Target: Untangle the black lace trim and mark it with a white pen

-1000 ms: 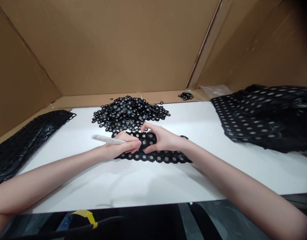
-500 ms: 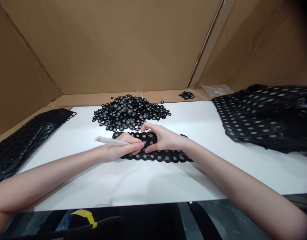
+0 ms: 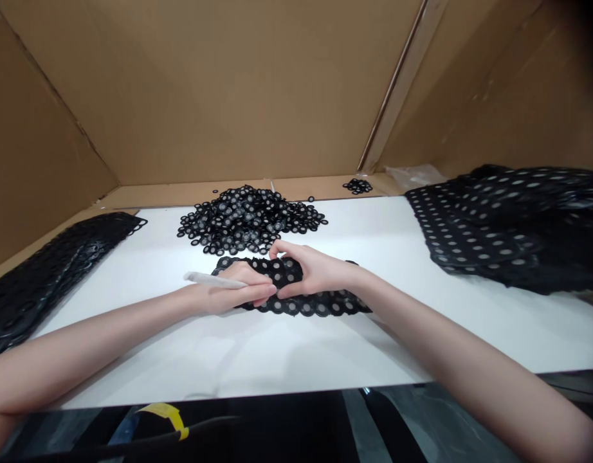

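Observation:
A black strip [image 3: 306, 307] with rows of pale round dots lies across the white table [image 3: 190, 360]. My left hand [image 3: 241, 286] is closed around a white pen-shaped tool [image 3: 207, 279], its back end pointing left. The tool's tip is hidden by my fingers, which rest over the strip's left half. Curled around the strip's middle, my right hand [image 3: 318, 270] holds it from the far edge with the thumb on the near side. Just beyond both hands sits a heap of small black rings with pale centres [image 3: 243, 218].
Black perforated material [image 3: 60, 263] lies at the left. On the right is a bunched black dotted sheet [image 3: 489, 225]. A few black rings [image 3: 358, 186] rest at the back near clear plastic [image 3: 415, 175]. Cardboard walls [image 3: 238, 90] enclose the back and sides.
The view has shifted very slightly. Both hands keep nearly the same places on the strip, with only a small shift of the left fingers and tool.

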`<state>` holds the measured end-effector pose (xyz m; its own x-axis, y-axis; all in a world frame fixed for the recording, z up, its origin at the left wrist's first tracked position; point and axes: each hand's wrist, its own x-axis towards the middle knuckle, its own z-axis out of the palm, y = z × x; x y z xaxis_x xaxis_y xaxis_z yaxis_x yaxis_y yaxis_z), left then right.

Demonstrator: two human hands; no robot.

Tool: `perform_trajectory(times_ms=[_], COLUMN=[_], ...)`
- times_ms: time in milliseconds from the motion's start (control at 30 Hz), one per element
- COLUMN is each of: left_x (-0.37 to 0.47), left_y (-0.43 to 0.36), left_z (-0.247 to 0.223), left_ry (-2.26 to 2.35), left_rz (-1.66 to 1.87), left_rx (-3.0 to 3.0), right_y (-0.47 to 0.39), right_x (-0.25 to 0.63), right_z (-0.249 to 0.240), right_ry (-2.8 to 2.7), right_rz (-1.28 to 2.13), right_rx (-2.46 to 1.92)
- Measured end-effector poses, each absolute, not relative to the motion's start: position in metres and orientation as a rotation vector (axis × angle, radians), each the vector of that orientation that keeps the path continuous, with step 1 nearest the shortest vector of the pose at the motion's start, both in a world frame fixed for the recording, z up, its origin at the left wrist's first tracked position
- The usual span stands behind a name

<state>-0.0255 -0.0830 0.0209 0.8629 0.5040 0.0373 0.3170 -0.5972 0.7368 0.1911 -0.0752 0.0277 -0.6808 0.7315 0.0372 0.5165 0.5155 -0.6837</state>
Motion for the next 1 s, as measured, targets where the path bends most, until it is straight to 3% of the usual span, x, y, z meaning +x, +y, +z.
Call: perform_trajectory(times_ms=[200,367,1000], left_x=[-0.028,-0.029,-0.022], left_y=[-0.085,-0.092,-0.105], left_z=[0.021,0.024,0.018], left_ry=[0.665,0.633,0.628], left_rz=[0.434,0.552,0.478], left_rx=[2.245,2.008,1.962], right_y=[-0.085,-0.089,-0.090], right_x=[0.188,0.186,0.188], right_z=[0.036,0.036,0.029], right_ry=[-2.504,-2.479,-2.469], right_rz=[0.940,1.022,1.007], right_rx=[-1.192,-1.050,-1.110])
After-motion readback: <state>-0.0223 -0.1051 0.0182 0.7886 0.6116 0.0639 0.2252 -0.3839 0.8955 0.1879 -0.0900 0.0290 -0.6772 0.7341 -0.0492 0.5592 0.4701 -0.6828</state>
